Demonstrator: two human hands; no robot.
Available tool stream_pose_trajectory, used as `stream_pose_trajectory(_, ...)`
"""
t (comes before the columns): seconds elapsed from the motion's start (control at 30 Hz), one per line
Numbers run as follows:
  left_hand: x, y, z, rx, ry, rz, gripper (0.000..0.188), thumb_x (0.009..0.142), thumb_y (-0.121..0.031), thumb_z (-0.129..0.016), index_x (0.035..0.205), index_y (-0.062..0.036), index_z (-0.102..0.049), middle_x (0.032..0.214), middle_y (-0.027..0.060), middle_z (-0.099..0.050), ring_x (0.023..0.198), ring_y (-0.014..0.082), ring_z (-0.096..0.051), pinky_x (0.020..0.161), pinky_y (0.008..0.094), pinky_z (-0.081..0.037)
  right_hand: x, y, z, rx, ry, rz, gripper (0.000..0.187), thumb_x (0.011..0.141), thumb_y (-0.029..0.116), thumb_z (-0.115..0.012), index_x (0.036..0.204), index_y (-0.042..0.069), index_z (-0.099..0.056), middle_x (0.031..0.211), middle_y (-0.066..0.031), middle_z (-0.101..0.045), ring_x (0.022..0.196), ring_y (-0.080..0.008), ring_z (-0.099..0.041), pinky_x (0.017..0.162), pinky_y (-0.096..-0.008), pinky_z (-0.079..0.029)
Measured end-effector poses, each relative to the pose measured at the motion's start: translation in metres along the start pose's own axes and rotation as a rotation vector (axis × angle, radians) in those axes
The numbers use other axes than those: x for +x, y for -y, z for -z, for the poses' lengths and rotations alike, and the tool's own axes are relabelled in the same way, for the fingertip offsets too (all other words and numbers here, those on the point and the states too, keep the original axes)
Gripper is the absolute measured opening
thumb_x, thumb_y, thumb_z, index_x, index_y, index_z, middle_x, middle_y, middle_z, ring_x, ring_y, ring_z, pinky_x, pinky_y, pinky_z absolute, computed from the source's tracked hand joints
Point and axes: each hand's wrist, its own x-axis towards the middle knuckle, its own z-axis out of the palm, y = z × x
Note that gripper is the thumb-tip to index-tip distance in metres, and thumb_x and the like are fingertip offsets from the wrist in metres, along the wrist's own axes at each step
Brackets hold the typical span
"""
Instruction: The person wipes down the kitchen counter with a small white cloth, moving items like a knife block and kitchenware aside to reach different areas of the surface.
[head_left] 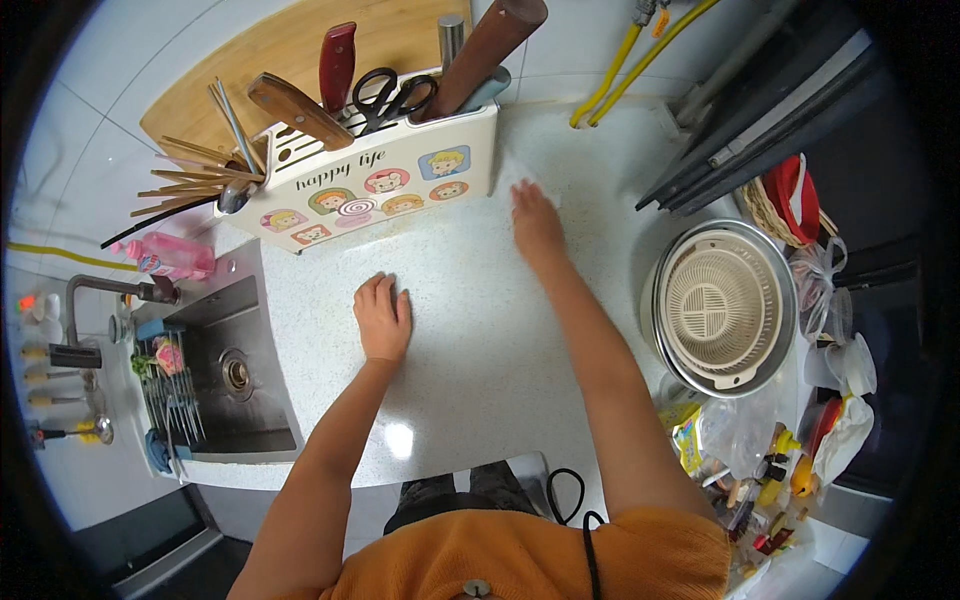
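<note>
My right hand (pixel 537 222) reaches forward onto the pale speckled countertop (pixel 450 370), beside the right end of a white knife holder (pixel 380 195). Its fingers press on what looks like a thin white tissue (pixel 514 172), which barely stands out from the counter. Nearer to me and further left, my left hand (pixel 383 316) rests palm down on the counter, fingers extended, holding nothing. Cartoon stickers cover the holder's front. Standing in it are a wooden-handled knife (pixel 298 108), a red-handled knife (pixel 338 68), black scissors (pixel 392 98) and a brown wooden rod (pixel 496 52).
Left lies a steel sink (pixel 235 420) with a dark faucet (pixel 110 290) and a pink bottle (pixel 175 256). Chopsticks (pixel 195 185) jut out left of the holder; a wooden board (pixel 230 60) leans behind. At right stand a beige colander (pixel 722 308) in a metal bowl and several packages.
</note>
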Motion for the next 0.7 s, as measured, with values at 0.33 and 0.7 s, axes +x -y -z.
stream_pose_trajectory(0.33, -0.002, 0.008, 0.001, -0.03, -0.005, 0.001, 0.033, 0.081, -0.015, -0.058, 0.112, -0.004, -0.052, 0.116, 0.0154, -0.05, 0.111, 0.0325, -0.044, 0.094, 0.0432, -0.034, -0.165, 0.074, 0.107, 0.138, 0.258, 0.098, 0.033, 0.092, 0.013, -0.044, 0.122, 0.001, -0.049, 0.131, -0.0165, -0.046, 0.125, -0.0305, -0.04, 0.103, -0.0422, -0.033)
stream_pose_trajectory(0.7, 0.0, 0.007, 0.001, -0.038, 0.011, 0.01, 0.031, 0.083, -0.015, -0.056, 0.111, -0.0034, -0.051, 0.116, 0.0185, -0.049, 0.11, 0.0347, -0.042, 0.095, 0.0442, -0.033, 0.001, 0.017, 0.03, 0.033, 0.178, -0.039, 0.042, 0.088, 0.016, -0.05, 0.128, 0.006, -0.044, 0.138, -0.0118, -0.04, 0.129, -0.0263, -0.035, 0.106, -0.0397, -0.028)
